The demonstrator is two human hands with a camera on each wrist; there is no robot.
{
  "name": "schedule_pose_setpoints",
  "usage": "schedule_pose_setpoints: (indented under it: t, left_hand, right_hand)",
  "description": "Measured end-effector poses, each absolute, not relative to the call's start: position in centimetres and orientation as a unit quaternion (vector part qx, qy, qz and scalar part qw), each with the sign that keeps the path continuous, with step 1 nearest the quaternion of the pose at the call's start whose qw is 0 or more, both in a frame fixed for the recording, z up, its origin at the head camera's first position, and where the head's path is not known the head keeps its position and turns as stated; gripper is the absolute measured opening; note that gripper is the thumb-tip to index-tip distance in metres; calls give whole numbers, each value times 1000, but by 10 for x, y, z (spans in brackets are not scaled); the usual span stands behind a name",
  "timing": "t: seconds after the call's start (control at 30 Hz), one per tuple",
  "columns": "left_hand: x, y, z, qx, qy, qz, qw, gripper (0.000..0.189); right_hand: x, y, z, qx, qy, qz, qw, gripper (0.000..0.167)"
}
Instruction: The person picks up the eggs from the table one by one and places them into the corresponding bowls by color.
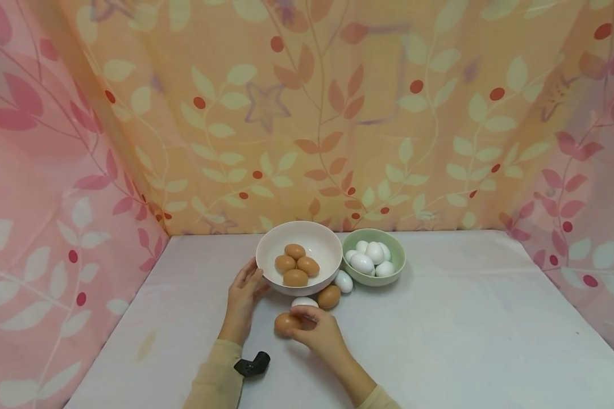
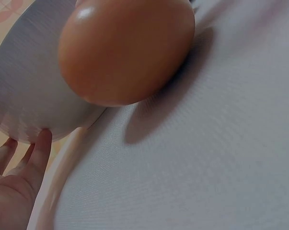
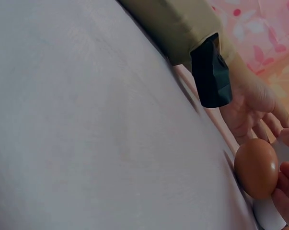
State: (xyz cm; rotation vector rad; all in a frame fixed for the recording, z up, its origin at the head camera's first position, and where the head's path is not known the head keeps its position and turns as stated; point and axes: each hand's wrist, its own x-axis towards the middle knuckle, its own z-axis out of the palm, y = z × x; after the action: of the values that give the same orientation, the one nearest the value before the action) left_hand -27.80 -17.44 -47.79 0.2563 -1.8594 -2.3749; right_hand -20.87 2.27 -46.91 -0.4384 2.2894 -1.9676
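My right hand (image 1: 323, 335) pinches a brown egg (image 1: 285, 324) low over the white tabletop, in front of the white bowl (image 1: 323, 241). The same brown egg (image 2: 127, 52) looms large in the left wrist view. My left hand (image 1: 240, 298) rests its fingers against the outside of the white bowl at its left, and the left wrist view shows those fingertips on the outer wall. Several brown eggs (image 1: 295, 278) lie in that bowl. Between bowl and right hand sit a white egg (image 1: 304, 301), partly hidden, and another brown egg (image 1: 330, 297).
A green bowl (image 1: 400, 261) holding several white eggs (image 1: 362, 263) stands right of the white bowl. Another white egg (image 1: 344, 282) lies between the two bowls. Patterned curtains (image 1: 307, 113) close off the back and sides. A black strapped device (image 1: 253, 364) sits on my left wrist.
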Motion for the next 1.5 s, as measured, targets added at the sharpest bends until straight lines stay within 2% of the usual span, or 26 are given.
schedule_pose_setpoints:
  t: [0.4,1.13,1.27,1.5]
  left_hand:
    - [-278,-174,-477,86,-606,-788,64,54]
    - [-278,-175,-478,87,-608,-786,71,54]
    - [-280,-173,-480,86,-603,-790,69,51]
    - [-281,-174,-482,86,-603,-791,65,52]
  right_hand:
    - [-205,12,-476,-153,795,-587,8,41]
    - [-207,1,-471,-166,811,-560,34,42]
    - [-207,8,-463,-170,795,-579,53,42]
    - [-212,25,-440,-161,777,-605,57,44]
